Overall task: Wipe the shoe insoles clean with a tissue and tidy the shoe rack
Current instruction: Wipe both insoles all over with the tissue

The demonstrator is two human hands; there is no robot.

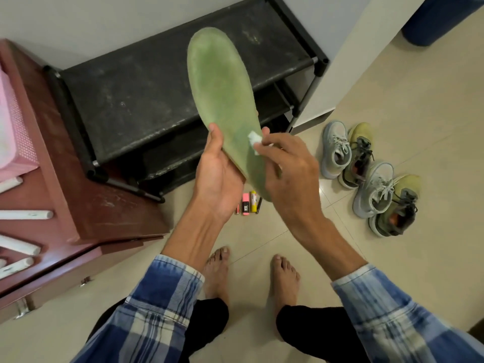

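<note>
The left hand (220, 176) grips the long green foam insole (222, 100) at its heel end, holding it raised above the black fabric-shelved shoe rack (136, 100). The right hand (288, 166) pinches a small crumpled white tissue (254, 138) against the insole surface. The insole appears light, thin and flexible; support it near the wiped area to limit bending.

At centre frame our left hand (220, 176) holds the insole (222, 95) before the shoe rack (157, 100), which fills the upper middle. Our right hand (288, 169) presses a tissue (254, 138) on the insole's lower part. A cabinet (65, 179) stands at left, four shoes (372, 184) sit on the floor (392, 87) at right, and small items (247, 203) lie below the hands.
</note>
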